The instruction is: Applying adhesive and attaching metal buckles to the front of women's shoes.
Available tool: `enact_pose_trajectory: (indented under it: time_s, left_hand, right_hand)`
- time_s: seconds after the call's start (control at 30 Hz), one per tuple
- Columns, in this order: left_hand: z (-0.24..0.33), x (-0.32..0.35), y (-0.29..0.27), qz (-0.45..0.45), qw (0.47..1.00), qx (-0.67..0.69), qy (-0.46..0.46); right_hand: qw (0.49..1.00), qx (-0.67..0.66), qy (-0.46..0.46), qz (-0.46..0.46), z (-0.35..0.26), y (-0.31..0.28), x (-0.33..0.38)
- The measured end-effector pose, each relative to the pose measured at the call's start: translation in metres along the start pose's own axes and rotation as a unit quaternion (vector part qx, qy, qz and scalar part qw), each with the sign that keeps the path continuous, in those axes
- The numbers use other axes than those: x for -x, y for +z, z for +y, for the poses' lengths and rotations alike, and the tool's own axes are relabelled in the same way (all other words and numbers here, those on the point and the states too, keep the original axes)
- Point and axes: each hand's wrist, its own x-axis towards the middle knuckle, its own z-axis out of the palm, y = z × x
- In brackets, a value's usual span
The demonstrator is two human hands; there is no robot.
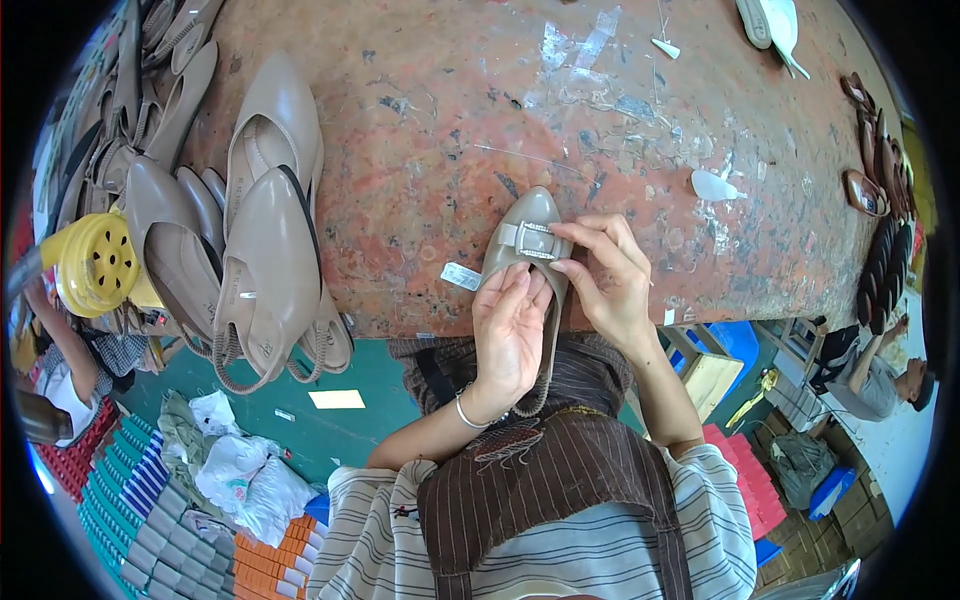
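A taupe, pointed-toe slingback shoe point(535, 208) is held at the table's near edge, its toe pointing away from me. My left hand point(510, 335) grips it around the opening, fingers curled at the vamp and partly inside. Across the vamp lies a strap with a sparkling rectangular buckle point(537, 240). The thumb and index finger of my right hand point(615, 285) close on the right side of this buckle; the other fingers are bent above. Left of the shoe, a small clear strip point(461, 276) lies on the table.
Several similar slingbacks point(268, 260) are piled at the left beside a yellow perforated round fixture point(97, 262). A small translucent bottle point(713, 185) lies to the right. Dark brown footwear point(880, 160) lines the far right edge. White shoe parts point(775, 28) lie at the back. Other people are at both sides.
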Motion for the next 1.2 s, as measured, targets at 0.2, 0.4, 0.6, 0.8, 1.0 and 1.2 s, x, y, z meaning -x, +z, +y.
enact_pose_trajectory:
  time_s: [0.2, 0.4, 0.6, 0.8, 1.0, 1.2]
  left_hand:
    - [0.0, 0.002, -0.004, 0.004, 1.0, 0.003, 0.006]
    - [0.001, 0.0, 0.004, 0.014, 1.0, -0.001, 0.004]
    - [0.001, -0.009, 0.013, 0.078, 0.994, -0.065, -0.027]
    - [0.013, -0.01, 0.008, 0.052, 0.995, -0.088, -0.019]
    - [0.032, 0.0, 0.018, 0.078, 0.993, -0.038, -0.075]
    - [0.041, 0.017, 0.028, 0.037, 0.984, -0.016, -0.176]
  right_hand:
    - [1.0, 0.016, -0.017, -0.021, -0.003, 0.002, -0.003]
    - [0.999, 0.015, 0.014, -0.03, -0.004, 0.001, -0.003]
    - [1.0, 0.005, -0.006, -0.018, -0.007, 0.003, -0.002]
    - [0.992, -0.115, 0.028, 0.043, 0.001, 0.0, 0.015]
    - [0.971, 0.002, 0.1, 0.218, 0.031, 0.001, 0.041]
    - [0.968, 0.004, 0.113, 0.224, 0.032, 0.0, 0.037]
